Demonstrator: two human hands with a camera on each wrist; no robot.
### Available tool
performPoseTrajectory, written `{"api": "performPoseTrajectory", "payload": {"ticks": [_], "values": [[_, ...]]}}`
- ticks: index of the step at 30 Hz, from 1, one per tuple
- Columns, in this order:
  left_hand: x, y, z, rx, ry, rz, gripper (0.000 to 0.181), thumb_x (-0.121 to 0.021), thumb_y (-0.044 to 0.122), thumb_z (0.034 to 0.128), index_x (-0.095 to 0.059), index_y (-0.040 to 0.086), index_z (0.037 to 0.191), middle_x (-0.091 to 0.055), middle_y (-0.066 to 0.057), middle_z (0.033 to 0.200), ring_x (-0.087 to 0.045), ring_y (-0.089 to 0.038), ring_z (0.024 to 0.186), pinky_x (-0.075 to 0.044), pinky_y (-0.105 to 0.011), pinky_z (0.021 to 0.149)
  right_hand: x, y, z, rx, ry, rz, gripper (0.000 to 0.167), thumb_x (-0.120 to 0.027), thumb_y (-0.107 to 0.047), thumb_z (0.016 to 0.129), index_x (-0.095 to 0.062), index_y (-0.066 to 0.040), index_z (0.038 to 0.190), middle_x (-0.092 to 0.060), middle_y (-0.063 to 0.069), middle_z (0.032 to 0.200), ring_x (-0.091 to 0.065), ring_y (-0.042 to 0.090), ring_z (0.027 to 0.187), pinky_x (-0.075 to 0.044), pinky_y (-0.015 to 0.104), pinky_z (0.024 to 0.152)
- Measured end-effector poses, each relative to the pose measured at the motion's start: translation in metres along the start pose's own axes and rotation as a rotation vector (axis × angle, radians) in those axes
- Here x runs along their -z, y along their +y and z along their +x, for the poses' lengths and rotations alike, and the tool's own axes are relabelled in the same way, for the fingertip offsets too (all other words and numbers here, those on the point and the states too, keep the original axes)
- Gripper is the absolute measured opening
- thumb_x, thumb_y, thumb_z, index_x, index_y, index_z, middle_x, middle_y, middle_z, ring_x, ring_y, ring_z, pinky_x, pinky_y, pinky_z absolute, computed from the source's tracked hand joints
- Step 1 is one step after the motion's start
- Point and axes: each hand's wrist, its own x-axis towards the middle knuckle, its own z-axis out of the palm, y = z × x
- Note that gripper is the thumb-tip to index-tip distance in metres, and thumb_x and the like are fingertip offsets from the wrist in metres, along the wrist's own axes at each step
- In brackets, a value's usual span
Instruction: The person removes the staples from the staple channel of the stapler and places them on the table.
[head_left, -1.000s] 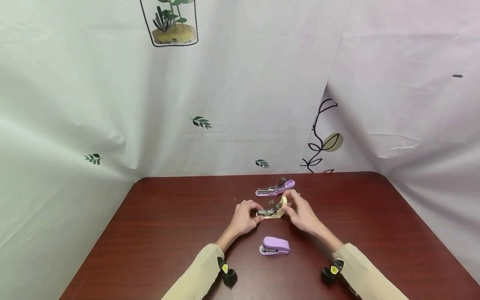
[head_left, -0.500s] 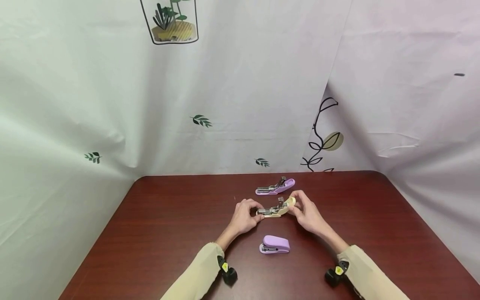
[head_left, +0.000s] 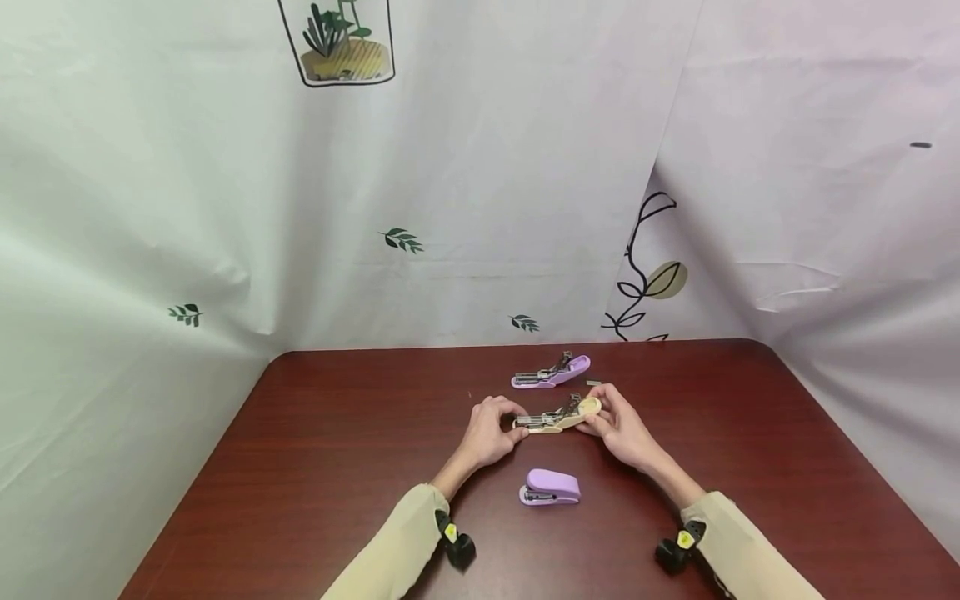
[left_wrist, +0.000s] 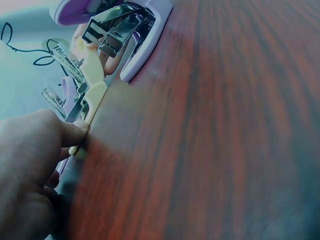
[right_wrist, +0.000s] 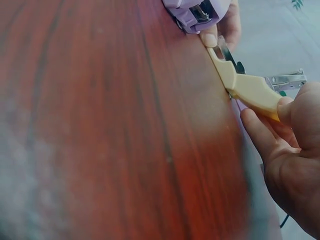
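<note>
A cream stapler (head_left: 546,426) lies opened out on the table between both hands, its metal magazine bared and its top half folded back to the right. My left hand (head_left: 489,433) pinches the front end of its base between thumb and fingers, as the left wrist view shows at the stapler's cream side (left_wrist: 95,97). My right hand (head_left: 624,432) holds the end of the folded-back top half; in the right wrist view the thumb lies on that cream arm (right_wrist: 257,94). The metal inner piece sticks up from the top half. Fingertips behind the stapler are partly hidden.
Behind the cream stapler lies a purple stapler (head_left: 546,380), also folded open. A closed purple stapler (head_left: 552,486) stands nearer, between the forearms. A small grey strip (head_left: 593,382), perhaps staples, lies beyond the right hand. White cloth (head_left: 480,283) hangs behind the table.
My right hand has swung the cream stapler's top half to the right, from nearly upright to almost flat. The left hand stays at the base. The grey strip shows more fully now.
</note>
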Motion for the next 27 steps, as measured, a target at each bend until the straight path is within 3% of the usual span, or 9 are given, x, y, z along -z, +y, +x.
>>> {"api": "performPoseTrajectory", "payload": {"ticks": [5, 7, 9, 12, 14, 16, 18, 22, 27], "values": [[0.001, -0.001, 0.0, 0.009, -0.004, -0.002, 0.017, -0.084, 0.012, 0.0768, -0.077, 0.013, 0.092, -0.069, 0.003, 0.093, -0.055, -0.018, 0.085, -0.042, -0.036, 0.079, 0.001, -0.002, 0.001, -0.024, -0.006, -0.007, 0.027, -0.046, 0.022, 0.094, -0.037, 0.014, 0.118, -0.05, 0.031, 0.114, -0.063, 0.022, 0.102, -0.054, 0.037, 0.085], [0.0, -0.001, 0.0, 0.011, -0.006, -0.003, 0.017, -0.084, 0.012, 0.077, -0.077, 0.013, 0.092, -0.069, 0.003, 0.092, -0.055, -0.018, 0.084, -0.042, -0.035, 0.078, 0.001, -0.004, -0.001, -0.008, 0.014, -0.114, 0.032, -0.054, 0.018, 0.093, -0.039, 0.012, 0.12, -0.054, 0.027, 0.112, -0.064, 0.021, 0.098, -0.055, 0.033, 0.082], [0.001, -0.001, 0.0, 0.013, -0.006, -0.007, 0.017, -0.084, 0.012, 0.0771, -0.077, 0.013, 0.092, -0.069, 0.003, 0.092, -0.054, -0.017, 0.084, -0.042, -0.034, 0.077, 0.0, -0.009, -0.002, 0.067, 0.072, -0.286, 0.038, -0.064, 0.013, 0.089, -0.044, 0.011, 0.121, -0.056, 0.023, 0.108, -0.063, 0.021, 0.092, -0.055, 0.028, 0.076], [0.002, -0.001, -0.001, 0.011, -0.004, -0.007, 0.017, -0.084, 0.011, 0.0771, -0.077, 0.013, 0.092, -0.069, 0.004, 0.092, -0.053, -0.016, 0.083, -0.041, -0.033, 0.075, -0.008, -0.02, -0.002, 0.248, 0.232, -0.562, 0.044, -0.076, 0.009, 0.079, -0.054, 0.007, 0.117, -0.057, 0.016, 0.097, -0.057, 0.02, 0.075, -0.046, 0.023, 0.064], [0.003, -0.001, -0.001, 0.01, 0.002, -0.01, 0.017, -0.084, 0.011, 0.0771, -0.077, 0.013, 0.093, -0.069, 0.004, 0.092, -0.053, -0.016, 0.082, -0.041, -0.032, 0.074, -0.017, -0.031, 0.0, 0.357, 0.314, -0.652, 0.04, -0.077, 0.011, 0.075, -0.059, 0.005, 0.11, -0.057, 0.014, 0.092, -0.054, 0.021, 0.07, -0.043, 0.024, 0.061], [0.004, -0.002, -0.001, 0.01, 0.005, -0.008, 0.017, -0.084, 0.011, 0.0773, -0.077, 0.013, 0.093, -0.069, 0.004, 0.092, -0.052, -0.016, 0.081, -0.041, -0.031, 0.073, -0.027, -0.043, 0.003, 0.39, 0.316, -0.656, 0.032, -0.076, 0.012, 0.076, -0.063, 0.002, 0.103, -0.059, 0.008, 0.085, -0.054, 0.017, 0.066, -0.044, 0.023, 0.059], [0.004, -0.002, -0.001, 0.009, 0.008, -0.014, 0.017, -0.084, 0.011, 0.0773, -0.077, 0.013, 0.093, -0.069, 0.004, 0.091, -0.052, -0.016, 0.079, -0.04, -0.031, 0.071, -0.037, -0.052, 0.004, 0.352, 0.252, -0.626, 0.022, -0.074, 0.011, 0.079, -0.067, 0.0, 0.097, -0.063, 0.004, 0.08, -0.056, 0.013, 0.064, -0.045, 0.023, 0.057], [0.004, -0.001, 0.0, -0.001, 0.009, -0.02, 0.017, -0.084, 0.01, 0.0777, -0.077, 0.012, 0.093, -0.068, 0.003, 0.091, -0.052, -0.016, 0.079, -0.04, -0.03, 0.071, -0.054, -0.055, 0.008, 0.161, 0.1, -0.571, 0.007, -0.07, 0.005, 0.086, -0.07, 0.002, 0.093, -0.066, 0.002, 0.072, -0.056, 0.008, 0.055, -0.047, 0.025, 0.052], [0.001, 0.0, -0.001, -0.005, 0.005, -0.033, 0.017, -0.083, 0.011, 0.0778, -0.077, 0.012, 0.093, -0.069, 0.003, 0.091, -0.053, -0.017, 0.081, -0.04, -0.031, 0.072, -0.067, -0.045, 0.013, -0.012, -0.005, -0.53, 0.007, -0.063, 0.006, 0.09, -0.068, 0.008, 0.094, -0.065, 0.007, 0.067, -0.055, 0.011, 0.046, -0.045, 0.025, 0.044]]}}
